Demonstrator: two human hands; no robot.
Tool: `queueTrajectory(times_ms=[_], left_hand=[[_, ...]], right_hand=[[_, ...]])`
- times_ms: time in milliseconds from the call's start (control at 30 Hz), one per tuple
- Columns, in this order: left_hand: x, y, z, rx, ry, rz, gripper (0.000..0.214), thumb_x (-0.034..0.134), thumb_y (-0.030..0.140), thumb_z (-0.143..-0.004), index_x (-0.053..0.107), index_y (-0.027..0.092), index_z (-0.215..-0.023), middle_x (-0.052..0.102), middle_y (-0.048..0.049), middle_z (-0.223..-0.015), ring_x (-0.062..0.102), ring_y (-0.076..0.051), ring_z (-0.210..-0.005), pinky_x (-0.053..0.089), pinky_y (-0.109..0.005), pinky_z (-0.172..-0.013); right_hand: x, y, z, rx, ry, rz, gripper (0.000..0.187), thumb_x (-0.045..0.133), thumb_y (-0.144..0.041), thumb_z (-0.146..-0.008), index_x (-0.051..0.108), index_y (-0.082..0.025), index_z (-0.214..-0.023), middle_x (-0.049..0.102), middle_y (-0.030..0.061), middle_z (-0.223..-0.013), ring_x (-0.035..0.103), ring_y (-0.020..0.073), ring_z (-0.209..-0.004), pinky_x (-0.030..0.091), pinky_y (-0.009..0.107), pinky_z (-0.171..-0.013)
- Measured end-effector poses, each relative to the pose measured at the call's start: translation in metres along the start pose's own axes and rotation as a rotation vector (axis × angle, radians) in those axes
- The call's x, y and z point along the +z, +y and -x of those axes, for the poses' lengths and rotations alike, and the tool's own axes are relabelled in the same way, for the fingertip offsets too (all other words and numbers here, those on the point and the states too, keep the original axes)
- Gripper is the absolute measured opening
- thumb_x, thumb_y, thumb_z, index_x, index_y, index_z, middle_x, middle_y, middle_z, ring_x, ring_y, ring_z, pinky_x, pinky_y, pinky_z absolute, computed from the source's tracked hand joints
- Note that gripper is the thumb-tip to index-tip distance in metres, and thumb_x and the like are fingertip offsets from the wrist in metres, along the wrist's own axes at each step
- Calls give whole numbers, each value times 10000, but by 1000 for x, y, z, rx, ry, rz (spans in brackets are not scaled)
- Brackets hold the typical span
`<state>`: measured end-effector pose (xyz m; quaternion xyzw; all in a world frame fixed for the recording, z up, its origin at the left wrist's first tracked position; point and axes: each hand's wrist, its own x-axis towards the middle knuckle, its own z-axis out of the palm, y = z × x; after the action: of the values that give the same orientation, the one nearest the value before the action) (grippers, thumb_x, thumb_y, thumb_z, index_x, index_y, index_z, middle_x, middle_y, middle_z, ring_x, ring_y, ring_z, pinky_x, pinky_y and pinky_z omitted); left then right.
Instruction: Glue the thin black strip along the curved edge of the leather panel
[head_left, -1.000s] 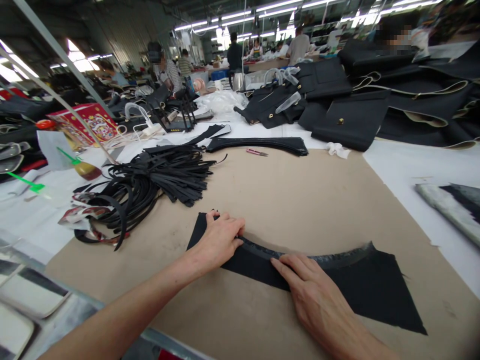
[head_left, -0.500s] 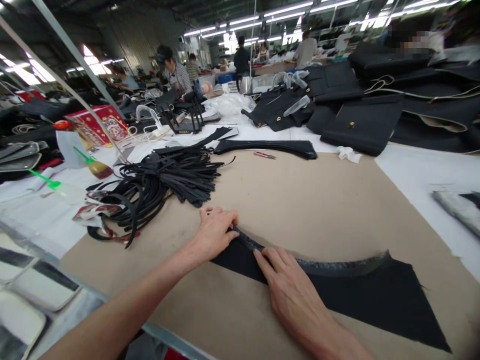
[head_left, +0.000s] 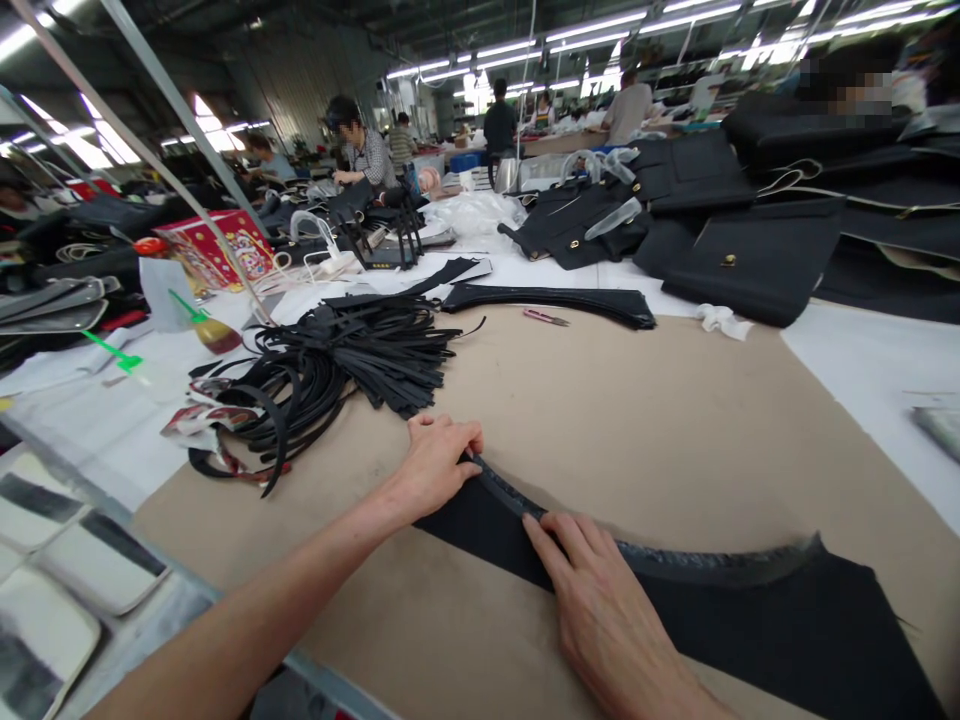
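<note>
A black curved fabric piece lies flat on the tan board in front of me. A shiny folded strip runs along its upper curved edge. My left hand covers the piece's left end, fingers curled over the start of the strip. My right hand lies flat on the fabric just below the strip, fingers stretched out and pressing at the fold, close to the left hand.
A heap of black straps lies left of the board. A stack of curved black pieces and small pink snips sit at its far edge. Black bags pile at the right. People work at distant tables.
The view has shifted, so the fabric sits lower and further right in frame. My right hand moved left along the strip towards my left hand, which stays on the left end.
</note>
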<state>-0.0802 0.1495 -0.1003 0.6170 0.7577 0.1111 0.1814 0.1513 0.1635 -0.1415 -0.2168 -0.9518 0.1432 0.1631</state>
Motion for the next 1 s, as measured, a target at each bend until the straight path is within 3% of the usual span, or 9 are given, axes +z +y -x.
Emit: queueTrajectory(times_ms=[333, 500, 600, 733, 1000], left_hand=[[2, -4, 1, 60, 15, -10, 205, 718, 143, -770, 551, 208, -869, 669, 47, -863, 540, -185, -935, 215, -418, -904], [4, -9, -1, 88, 11, -42, 241, 741, 191, -765, 538, 210, -893, 660, 33, -863, 537, -190, -926, 227, -417, -899], [3, -12, 0, 99, 29, -48, 255, 747, 210, -764, 530, 212, -898, 656, 28, -870, 536, -194, -925, 233, -415, -892], [0, -20, 1, 76, 50, -2, 280, 767, 240, -740, 532, 214, -890, 646, 35, -864, 538, -197, -914, 245, -404, -860], [-7, -42, -6, 38, 66, 169, 232, 632, 65, -777, 556, 221, -932, 652, 44, -864, 561, -173, -894, 286, -373, -855]], right_hand=[[-1, -4, -3, 6, -2, 73, 595, 458, 74, -638, 595, -43, -1205, 563, 130, -995, 508, 272, -864, 543, 442, -706], [1, -16, -17, 29, -7, 60, 569, 448, 64, -707, 571, -60, -1249, 559, 126, -1069, 506, 265, -928, 508, 439, -789], [7, -25, -32, 40, -81, 50, 617, 419, 74, -745, 489, -49, -1346, 551, 130, -1126, 496, 260, -968, 489, 438, -848], [14, -32, -45, 106, -190, 61, 554, 413, 46, -803, 504, -51, -1341, 550, 128, -1131, 483, 271, -982, 477, 450, -867], [19, -34, -47, 127, -192, 75, 581, 433, 53, -781, 502, -45, -1350, 544, 136, -1136, 469, 273, -999, 447, 442, -893]])
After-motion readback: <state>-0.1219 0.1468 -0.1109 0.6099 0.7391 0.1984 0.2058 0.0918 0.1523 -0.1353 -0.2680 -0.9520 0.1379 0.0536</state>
